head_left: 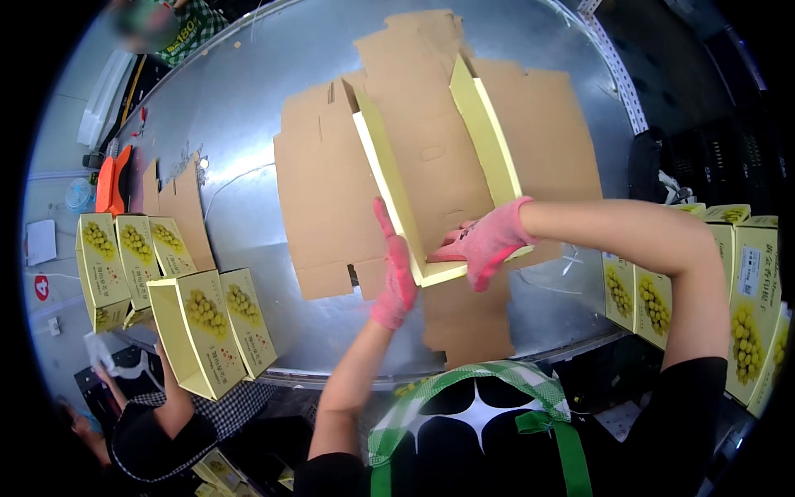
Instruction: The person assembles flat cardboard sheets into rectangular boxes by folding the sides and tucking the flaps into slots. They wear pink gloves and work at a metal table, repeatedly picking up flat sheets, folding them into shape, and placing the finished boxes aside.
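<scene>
A large brown cardboard carton [431, 153] is spread on the metal table in front of me, its inside facing up. Yellow-edged side walls stand up at its left and right, and a short near wall joins the left one at a corner. My left hand [397, 273], in a pink glove, lies against the outside of the left wall near that corner, fingers stretched along it. Over the near wall, my right hand [493, 244], also pink-gloved, grips the carton's near right part. Its fingers reach inside and its thumb is outside.
Yellow boxes printed with grapes [203, 331] stand at the left, and more grape boxes [745, 306] at the right. An orange tool [113, 180] and red-handled pliers [141, 123] lie at the table's left. Other people are at the far left and near left.
</scene>
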`<state>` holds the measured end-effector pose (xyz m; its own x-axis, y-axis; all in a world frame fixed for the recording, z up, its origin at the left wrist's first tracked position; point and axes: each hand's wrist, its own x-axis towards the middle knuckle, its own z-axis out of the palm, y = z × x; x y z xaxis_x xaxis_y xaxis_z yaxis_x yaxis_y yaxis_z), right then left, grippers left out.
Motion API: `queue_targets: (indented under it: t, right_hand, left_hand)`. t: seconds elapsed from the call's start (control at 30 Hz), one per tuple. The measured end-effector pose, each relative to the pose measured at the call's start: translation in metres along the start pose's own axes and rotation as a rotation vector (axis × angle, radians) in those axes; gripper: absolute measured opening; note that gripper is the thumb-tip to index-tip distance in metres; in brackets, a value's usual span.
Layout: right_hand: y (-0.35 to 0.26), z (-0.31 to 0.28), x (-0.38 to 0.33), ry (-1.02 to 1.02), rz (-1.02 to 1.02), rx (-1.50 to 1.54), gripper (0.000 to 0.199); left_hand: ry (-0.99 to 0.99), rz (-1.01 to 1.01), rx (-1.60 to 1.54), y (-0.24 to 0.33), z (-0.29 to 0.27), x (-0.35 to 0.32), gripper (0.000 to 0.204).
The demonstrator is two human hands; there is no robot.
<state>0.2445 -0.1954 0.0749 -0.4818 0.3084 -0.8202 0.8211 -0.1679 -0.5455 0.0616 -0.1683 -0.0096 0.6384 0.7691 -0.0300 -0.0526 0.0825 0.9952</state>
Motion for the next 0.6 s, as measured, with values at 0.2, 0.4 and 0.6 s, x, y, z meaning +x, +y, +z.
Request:
queue_targets:
  t: [0.2, 0.4, 0.6]
  right_hand:
    - [0.002, -0.019, 0.009, -0.140, -0.012, -0.067, 0.095]
    - [0.012, -0.019, 0.025, -0.196, -0.044, -0.033, 0.103]
    - [0.009, -0.038, 0.037, -0.329, 0.009, -0.039, 0.114]
  left_hand:
    - [-0.045, -0.100, -0.166, 0.005, 0.008, 0.000, 0.085]
    - [0.007, -0.139, -0.248, -0.010, 0.005, -0.002, 0.085]
    - [-0.071, -0.212, -0.428, 0.002, 0.003, 0.003, 0.083]
